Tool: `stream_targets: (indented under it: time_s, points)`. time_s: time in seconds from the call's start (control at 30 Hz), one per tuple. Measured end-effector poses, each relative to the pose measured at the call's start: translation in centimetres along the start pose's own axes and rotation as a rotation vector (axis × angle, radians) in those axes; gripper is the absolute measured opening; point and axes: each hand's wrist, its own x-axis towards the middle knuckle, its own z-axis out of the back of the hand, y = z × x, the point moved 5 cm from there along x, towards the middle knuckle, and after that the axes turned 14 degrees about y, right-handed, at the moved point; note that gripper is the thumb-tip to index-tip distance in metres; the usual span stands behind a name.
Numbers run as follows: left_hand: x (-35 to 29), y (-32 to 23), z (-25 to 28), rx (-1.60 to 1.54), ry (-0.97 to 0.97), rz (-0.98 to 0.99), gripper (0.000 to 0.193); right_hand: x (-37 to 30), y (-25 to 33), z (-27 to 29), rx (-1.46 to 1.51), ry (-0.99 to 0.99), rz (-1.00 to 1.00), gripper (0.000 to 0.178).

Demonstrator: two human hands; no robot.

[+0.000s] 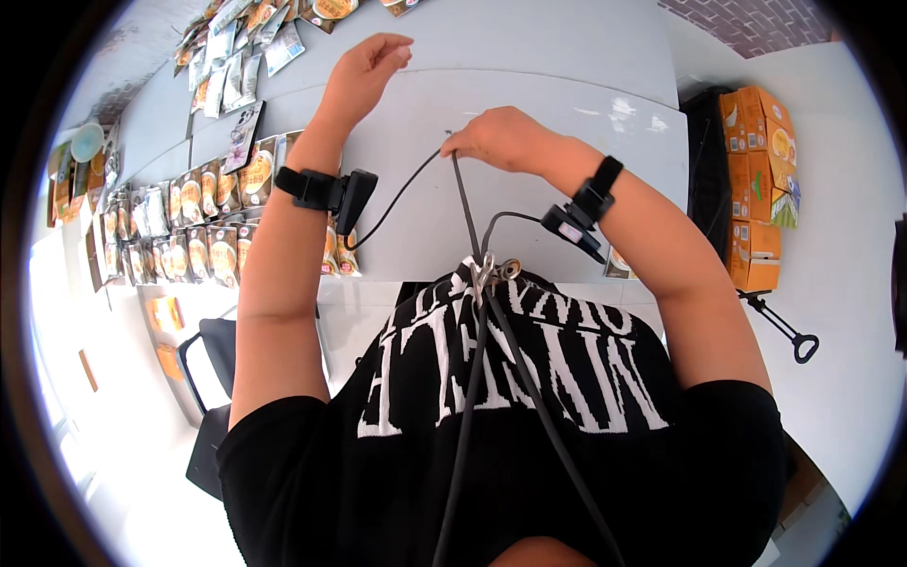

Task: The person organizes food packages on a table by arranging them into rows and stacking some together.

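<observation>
In the head view my left hand is raised over the grey-white table, its fingers loosely stretched to the right and holding nothing that shows. My right hand is closed, thumb and fingertips pinching a thin dark cable at the table's middle. That cable runs down to metal clips at my waist. On my left wrist is a black strapped device, with a wire looping from it toward the pinched spot. A similar black device sits on my right wrist, its wire curving down to the clips.
Rows of brown food pouches lie at the left, with a phone beside them. More pouches and silver sachets are heaped at the far left. Orange boxes stand stacked at the right. A black chair is at lower left.
</observation>
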Motion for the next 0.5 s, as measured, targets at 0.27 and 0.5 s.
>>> stream_targets:
  time_s: [0.27,0.5]
  points:
    - [-4.9,-1.7,-1.3,-0.18,0.004,-0.019,0.029,-3.0,-0.1,-3.1,0.37,0.128,0.058,0.03]
    - [-8.2,7.1,11.3,-0.876,-0.254,0.072,0.036,-11.0,-12.6,1.5,1.072,-0.27,-0.195,0.055]
